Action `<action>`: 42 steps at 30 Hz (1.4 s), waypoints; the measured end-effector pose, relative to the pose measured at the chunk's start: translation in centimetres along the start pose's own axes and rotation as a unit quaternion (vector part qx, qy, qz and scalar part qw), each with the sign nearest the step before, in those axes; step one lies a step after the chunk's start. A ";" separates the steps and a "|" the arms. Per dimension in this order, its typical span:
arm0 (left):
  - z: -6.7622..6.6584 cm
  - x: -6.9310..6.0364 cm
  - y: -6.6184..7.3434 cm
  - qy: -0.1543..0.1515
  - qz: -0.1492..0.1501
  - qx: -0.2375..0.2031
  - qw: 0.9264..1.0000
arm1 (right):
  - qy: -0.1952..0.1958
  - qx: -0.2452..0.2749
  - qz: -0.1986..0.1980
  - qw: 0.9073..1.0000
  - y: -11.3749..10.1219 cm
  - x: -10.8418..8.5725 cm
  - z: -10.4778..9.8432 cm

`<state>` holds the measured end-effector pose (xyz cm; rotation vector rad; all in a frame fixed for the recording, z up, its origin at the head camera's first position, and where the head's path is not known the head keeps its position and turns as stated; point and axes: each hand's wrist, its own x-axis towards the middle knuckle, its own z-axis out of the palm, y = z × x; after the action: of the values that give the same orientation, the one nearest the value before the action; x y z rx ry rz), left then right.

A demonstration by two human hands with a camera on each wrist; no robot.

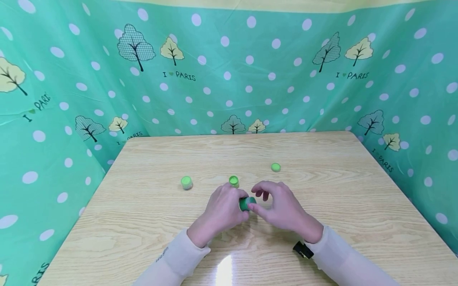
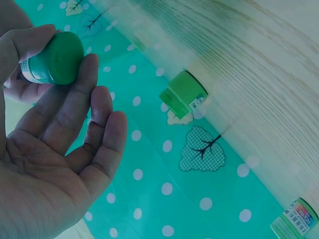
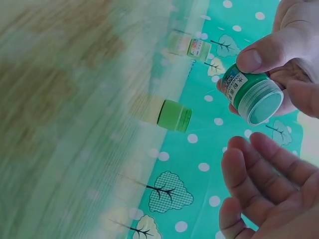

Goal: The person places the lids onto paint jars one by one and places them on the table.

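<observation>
A small dark green paint jar (image 3: 239,85) is gripped by my left hand (image 1: 226,206), between thumb and fingers. It lies tilted on its side, its ribbed pale end turned toward my right hand (image 1: 282,206). The right hand's fingers hold nothing and are spread loosely, with the thumb close to that end; whether it touches cannot be told. Just beyond the left hand stands a light green jar (image 1: 233,181), upright and seemingly uncovered. Another light green jar (image 1: 186,182) with a pale green top stands farther left. A round green lid (image 1: 275,167) lies flat beyond the right hand.
The wooden table (image 1: 143,222) carries these things. A teal dotted curtain (image 1: 229,87) with printed trees hangs behind it and along both sides. A black strap piece (image 1: 303,250) shows at the right wrist.
</observation>
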<state>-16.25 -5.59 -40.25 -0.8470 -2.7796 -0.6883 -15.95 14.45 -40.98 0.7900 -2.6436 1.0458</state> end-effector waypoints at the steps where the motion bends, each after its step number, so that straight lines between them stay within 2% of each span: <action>1: 0.0 0.0 0.0 0.000 -0.001 -0.001 1.000 | -0.005 0.001 -0.007 1.000 0.0 0.0 0.0; 9: -0.1 0.0 0.0 0.002 0.000 -0.009 1.000 | -0.032 0.001 -0.021 0.999 -0.1 -0.1 0.0; 29: -0.1 0.0 0.1 0.001 0.003 -0.010 1.000 | -0.020 -0.019 0.004 1.000 0.1 0.0 0.2; 42: -0.1 -0.1 0.2 0.003 0.005 0.001 1.000 | -0.030 0.012 0.010 0.999 0.3 0.0 0.2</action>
<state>-16.10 -5.53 -40.15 -0.8560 -2.7693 -0.6841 -16.13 14.45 -41.26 0.8144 -2.6989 1.0759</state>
